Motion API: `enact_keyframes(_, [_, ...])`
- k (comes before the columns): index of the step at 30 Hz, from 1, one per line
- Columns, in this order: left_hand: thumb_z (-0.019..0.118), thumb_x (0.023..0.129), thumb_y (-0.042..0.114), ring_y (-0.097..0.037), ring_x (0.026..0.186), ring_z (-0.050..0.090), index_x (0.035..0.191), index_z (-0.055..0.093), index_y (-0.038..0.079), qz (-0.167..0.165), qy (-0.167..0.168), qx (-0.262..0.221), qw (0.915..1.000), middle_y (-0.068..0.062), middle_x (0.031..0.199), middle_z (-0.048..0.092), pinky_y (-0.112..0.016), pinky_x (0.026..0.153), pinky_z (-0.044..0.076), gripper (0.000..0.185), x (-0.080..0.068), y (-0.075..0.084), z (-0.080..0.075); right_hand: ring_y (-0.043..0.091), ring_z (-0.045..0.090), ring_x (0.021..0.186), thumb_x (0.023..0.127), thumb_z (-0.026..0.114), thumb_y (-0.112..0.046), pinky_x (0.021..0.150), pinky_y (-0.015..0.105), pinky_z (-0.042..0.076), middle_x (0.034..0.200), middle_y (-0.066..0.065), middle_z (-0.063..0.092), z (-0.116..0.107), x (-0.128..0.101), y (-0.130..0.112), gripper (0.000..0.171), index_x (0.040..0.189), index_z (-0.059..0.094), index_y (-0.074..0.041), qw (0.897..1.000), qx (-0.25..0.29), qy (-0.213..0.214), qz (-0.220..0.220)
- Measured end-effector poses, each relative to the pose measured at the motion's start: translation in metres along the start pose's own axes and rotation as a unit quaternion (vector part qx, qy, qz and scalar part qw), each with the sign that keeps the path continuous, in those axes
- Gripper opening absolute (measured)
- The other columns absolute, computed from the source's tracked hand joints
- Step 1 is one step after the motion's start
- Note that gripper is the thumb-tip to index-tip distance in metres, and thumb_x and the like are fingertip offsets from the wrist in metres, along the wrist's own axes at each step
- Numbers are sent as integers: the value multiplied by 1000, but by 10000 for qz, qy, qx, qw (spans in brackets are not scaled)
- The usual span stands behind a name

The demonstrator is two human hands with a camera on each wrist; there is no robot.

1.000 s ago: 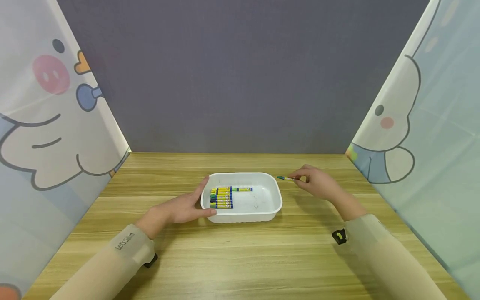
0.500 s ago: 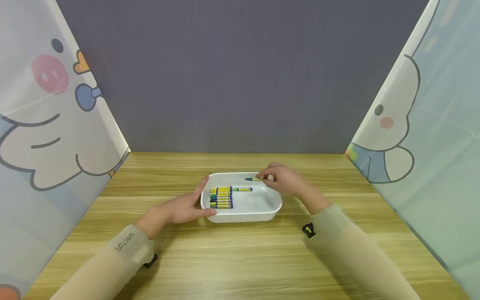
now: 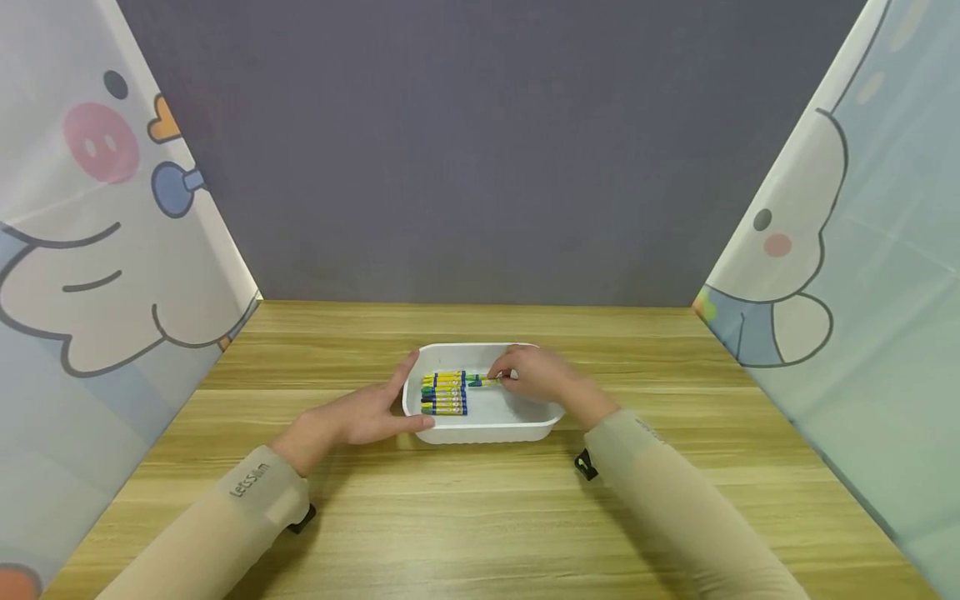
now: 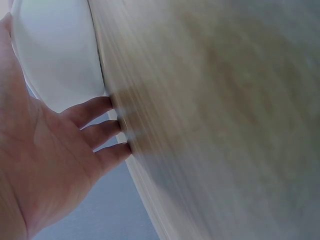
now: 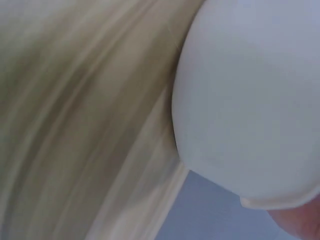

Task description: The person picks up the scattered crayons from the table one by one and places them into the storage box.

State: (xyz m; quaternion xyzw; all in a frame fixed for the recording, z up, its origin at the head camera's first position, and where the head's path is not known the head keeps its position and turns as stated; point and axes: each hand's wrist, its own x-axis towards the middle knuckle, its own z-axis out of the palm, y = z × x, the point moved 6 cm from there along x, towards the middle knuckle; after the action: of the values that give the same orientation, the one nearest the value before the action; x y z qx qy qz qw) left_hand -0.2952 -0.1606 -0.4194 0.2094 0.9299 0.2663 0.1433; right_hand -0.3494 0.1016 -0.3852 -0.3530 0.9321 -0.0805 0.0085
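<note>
In the head view a white plastic tray (image 3: 491, 432) stands on the wooden table. Along its left end lies a stacked row of several yellow-and-blue wrapped crayons (image 3: 444, 393). My left hand (image 3: 370, 414) rests against the tray's left end, thumb on the near rim and a straight finger along the far side. In the left wrist view its other fingers (image 4: 97, 132) touch the table. Inside the tray my right hand (image 3: 534, 375) pinches a green-tipped crayon (image 3: 484, 383). Just behind that one lies another green crayon (image 3: 473, 377), partly hidden by my fingers.
The wooden table (image 3: 450, 517) runs around the tray. A dark grey panel (image 3: 480, 158) rises at the back. Cartoon-printed curtains (image 3: 120, 292) hang on the left and right sides. Only the tray's outer wall (image 5: 245, 105) and part of a finger show in the right wrist view.
My right hand has carried the green-tipped crayon leftward from beyond the tray's right end, over the rim and down beside the row. My left hand has stayed at the tray's left end.
</note>
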Motion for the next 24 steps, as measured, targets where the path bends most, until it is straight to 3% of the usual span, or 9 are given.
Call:
enact_keyframes(11, [65, 97, 79, -41, 141, 60, 177, -13, 22, -69, 15, 71, 9999, -30, 161, 53, -64, 121, 43, 125, 0, -3, 1, 15, 71, 109, 99, 81, -12, 107, 41, 56, 114, -6, 80, 12, 5, -2, 24, 118, 86, -25, 9999, 84, -78, -7])
enact_keyframes(24, [65, 97, 78, -39, 139, 61, 177, -13, 22, 15, 4, 50, 10000, -29, 157, 57, -63, 121, 44, 125, 3, -2, 3, 18, 71, 108, 98, 81, -14, 105, 42, 57, 108, -6, 78, 9, 1, 0, 23, 119, 84, -22, 9998, 98, -60, 139])
